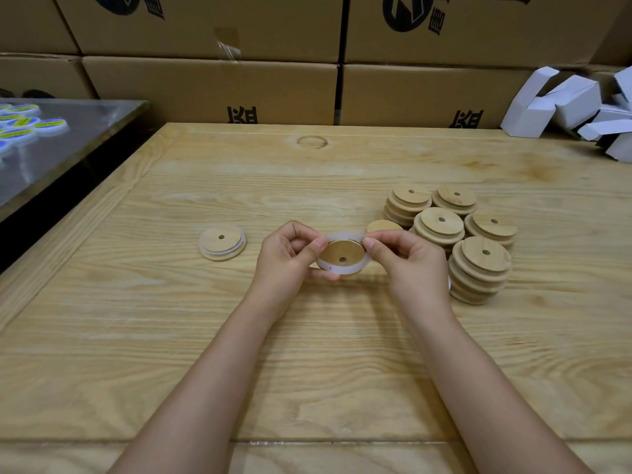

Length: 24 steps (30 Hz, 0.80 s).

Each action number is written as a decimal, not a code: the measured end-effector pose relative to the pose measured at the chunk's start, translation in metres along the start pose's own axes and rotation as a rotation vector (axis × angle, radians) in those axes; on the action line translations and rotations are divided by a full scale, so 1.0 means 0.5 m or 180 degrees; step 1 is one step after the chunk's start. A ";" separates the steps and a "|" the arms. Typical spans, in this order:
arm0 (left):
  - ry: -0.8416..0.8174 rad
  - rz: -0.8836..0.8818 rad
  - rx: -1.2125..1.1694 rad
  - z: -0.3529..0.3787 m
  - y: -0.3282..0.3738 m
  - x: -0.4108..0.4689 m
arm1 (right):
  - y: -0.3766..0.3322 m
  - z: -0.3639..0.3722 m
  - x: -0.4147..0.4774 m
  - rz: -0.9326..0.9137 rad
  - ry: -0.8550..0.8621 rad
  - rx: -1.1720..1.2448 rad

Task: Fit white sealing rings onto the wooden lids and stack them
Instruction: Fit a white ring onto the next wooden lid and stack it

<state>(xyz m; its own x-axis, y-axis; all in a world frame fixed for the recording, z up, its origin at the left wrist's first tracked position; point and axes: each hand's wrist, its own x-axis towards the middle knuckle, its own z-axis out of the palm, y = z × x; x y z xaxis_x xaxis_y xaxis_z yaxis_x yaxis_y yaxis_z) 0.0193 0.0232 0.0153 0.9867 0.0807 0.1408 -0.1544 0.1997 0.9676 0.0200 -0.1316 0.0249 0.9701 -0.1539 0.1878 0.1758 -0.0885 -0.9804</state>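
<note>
Above the middle of the wooden table (171, 336) I hold a round wooden lid (342, 253) with a small centre hole. A white sealing ring (343, 238) is stretched around it. My left hand (289, 254) grips the lid's left side from below and pinches the ring with the thumb. My right hand (405, 260) pinches the ring at its right edge. To the left lies one lid with a white ring on it (222, 241). Several stacks of bare wooden lids (478, 268) stand at the right.
Cardboard boxes (212, 90) form a wall along the table's far edge. White folded cartons (574, 107) pile up at the back right. A metal surface (75, 138) with round labelled discs (20, 126) adjoins the table at the left.
</note>
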 end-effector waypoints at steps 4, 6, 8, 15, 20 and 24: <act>-0.0008 0.0020 0.0027 -0.001 -0.001 0.001 | 0.000 0.003 -0.001 -0.0055 0.0014 -0.0071; -0.0016 0.0037 0.0013 -0.001 -0.002 0.001 | -0.002 0.002 -0.001 -0.0041 0.0010 -0.0048; -0.0036 0.0024 -0.0022 -0.003 -0.003 0.001 | -0.003 0.000 -0.001 -0.0013 -0.0014 -0.0033; -0.0066 -0.0162 -0.0271 -0.007 -0.011 0.004 | -0.007 -0.001 -0.003 0.0074 -0.0093 -0.0071; -0.0058 -0.0260 -0.0443 -0.007 -0.015 0.005 | -0.008 -0.004 -0.002 0.0140 -0.0123 -0.0066; -0.0034 -0.0250 -0.0482 -0.007 -0.017 0.006 | -0.007 -0.004 -0.001 0.0192 -0.0164 -0.0044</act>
<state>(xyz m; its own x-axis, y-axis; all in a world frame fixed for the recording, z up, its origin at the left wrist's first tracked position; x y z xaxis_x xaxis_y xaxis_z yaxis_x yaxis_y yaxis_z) 0.0235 0.0252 0.0070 0.9964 0.0488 0.0691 -0.0819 0.3498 0.9332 0.0186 -0.1334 0.0283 0.9862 -0.1087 0.1247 0.1146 -0.0942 -0.9889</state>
